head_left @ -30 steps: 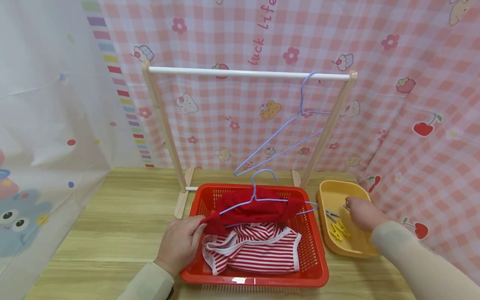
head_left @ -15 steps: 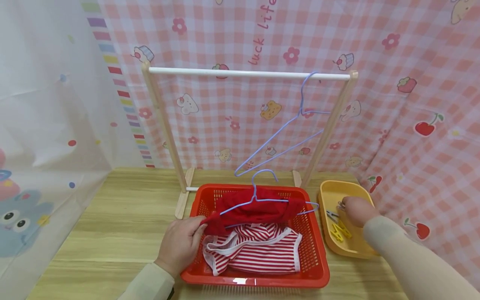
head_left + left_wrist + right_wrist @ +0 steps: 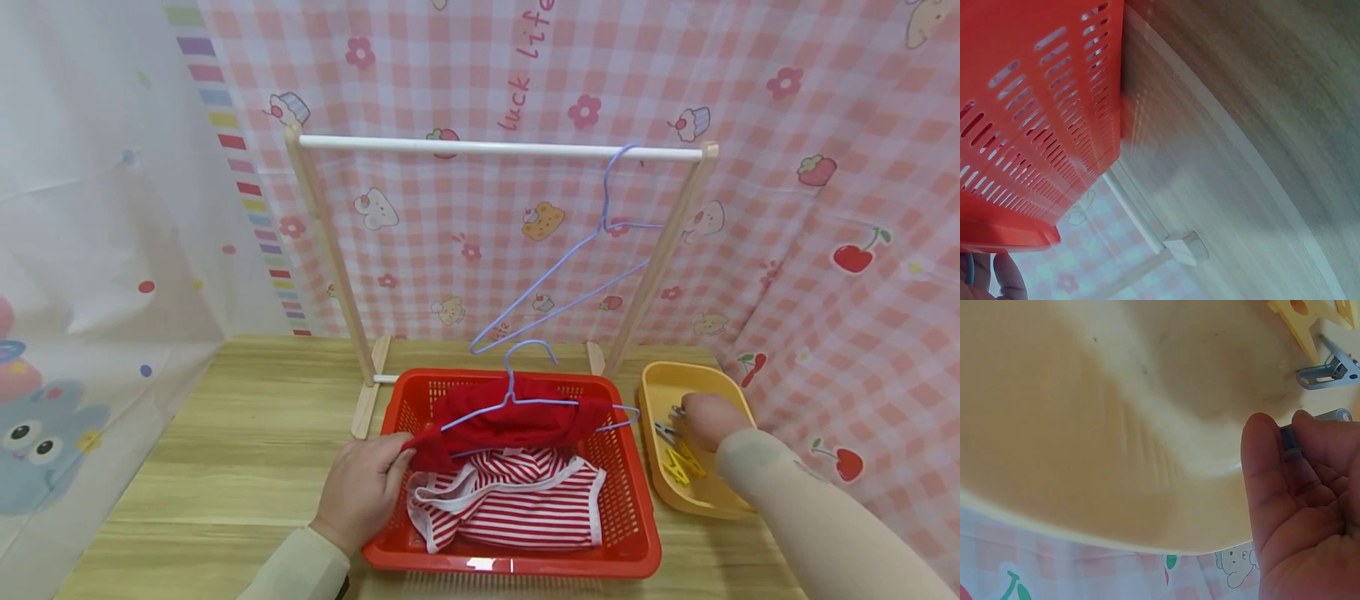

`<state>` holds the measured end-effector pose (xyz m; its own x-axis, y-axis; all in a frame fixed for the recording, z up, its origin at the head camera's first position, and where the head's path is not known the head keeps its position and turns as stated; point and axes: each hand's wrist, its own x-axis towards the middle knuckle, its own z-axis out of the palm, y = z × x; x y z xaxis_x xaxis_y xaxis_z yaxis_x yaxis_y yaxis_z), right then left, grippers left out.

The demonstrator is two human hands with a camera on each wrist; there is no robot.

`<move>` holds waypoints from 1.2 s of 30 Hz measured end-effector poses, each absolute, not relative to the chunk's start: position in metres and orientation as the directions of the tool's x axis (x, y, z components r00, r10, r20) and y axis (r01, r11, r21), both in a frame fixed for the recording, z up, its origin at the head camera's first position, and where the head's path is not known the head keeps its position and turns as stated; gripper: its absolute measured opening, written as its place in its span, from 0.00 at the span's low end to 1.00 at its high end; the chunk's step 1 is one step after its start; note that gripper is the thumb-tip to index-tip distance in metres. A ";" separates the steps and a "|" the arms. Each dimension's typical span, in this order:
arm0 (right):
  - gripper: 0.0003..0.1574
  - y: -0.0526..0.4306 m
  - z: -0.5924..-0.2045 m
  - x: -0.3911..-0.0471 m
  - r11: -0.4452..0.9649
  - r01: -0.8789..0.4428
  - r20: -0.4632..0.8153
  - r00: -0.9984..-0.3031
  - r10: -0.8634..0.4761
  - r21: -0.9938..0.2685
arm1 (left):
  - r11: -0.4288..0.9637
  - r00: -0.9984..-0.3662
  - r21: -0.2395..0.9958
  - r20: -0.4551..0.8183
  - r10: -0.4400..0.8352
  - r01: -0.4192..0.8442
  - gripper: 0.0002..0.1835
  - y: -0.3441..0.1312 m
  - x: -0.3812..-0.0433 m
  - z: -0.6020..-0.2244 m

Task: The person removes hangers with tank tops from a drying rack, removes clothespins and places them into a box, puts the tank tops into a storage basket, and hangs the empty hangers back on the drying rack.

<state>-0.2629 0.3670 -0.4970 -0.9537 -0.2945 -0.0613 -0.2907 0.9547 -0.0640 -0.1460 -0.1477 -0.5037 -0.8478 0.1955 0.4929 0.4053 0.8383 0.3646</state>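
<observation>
My left hand (image 3: 362, 493) pinches the left end of a red garment (image 3: 543, 429) fitted on a lilac wire hanger (image 3: 480, 410). The garment lies over the back half of a red basket (image 3: 510, 567), and the hanger's hook points up. In the left wrist view, only fingertips (image 3: 1010, 278) show by the basket rim. My right hand (image 3: 711, 423) is over the yellow tray (image 3: 738, 496). The right wrist view shows it pinching a grey clothespin (image 3: 1338, 415) between thumb and finger. Another grey clothespin (image 3: 1325, 376) and yellow clothespins (image 3: 678, 465) lie in the tray.
A striped red and white garment (image 3: 525, 517) fills the basket's front. Behind stands a wooden rack with a white bar (image 3: 465, 147); a bare lilac hanger (image 3: 551, 268) hangs at its right end. A pink checked curtain (image 3: 420, 100) closes the back.
My right hand, with the grey clothespin, has moved slightly left within the tray, towards the other clothespins. My left hand keeps its hold on the red garment.
</observation>
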 end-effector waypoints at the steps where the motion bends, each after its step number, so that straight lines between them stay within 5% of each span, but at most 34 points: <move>1: 0.10 0.367 -0.497 -0.264 0.956 -0.285 -0.068 -0.955 -0.290 -0.070 | 0.838 -0.847 0.364 0.494 0.196 0.406 0.03 -0.148 -0.146 -0.504; 13: 0.08 0.360 -0.488 -0.265 0.970 -0.226 -0.175 -0.955 -0.239 -0.089 | 0.837 -0.847 0.365 0.494 0.198 0.408 0.03 -0.148 -0.146 -0.504; 26: 0.08 0.361 -0.494 -0.265 0.939 -0.345 -0.073 -0.936 -0.344 -0.006 | 0.836 -0.828 0.346 0.521 0.206 0.426 0.04 -0.148 -0.147 -0.506; 36: 0.08 0.363 -0.496 -0.266 0.946 -0.324 -0.124 -0.938 -0.324 -0.020 | 0.834 -0.828 0.348 0.520 0.208 0.428 0.04 -0.149 -0.147 -0.505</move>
<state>-0.2657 0.3626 -0.4956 -0.9380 -0.3238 -0.1239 -0.3238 0.9459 -0.0201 -0.1469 -0.1486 -0.5053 -0.8284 0.2079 0.5201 0.4279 0.8341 0.3482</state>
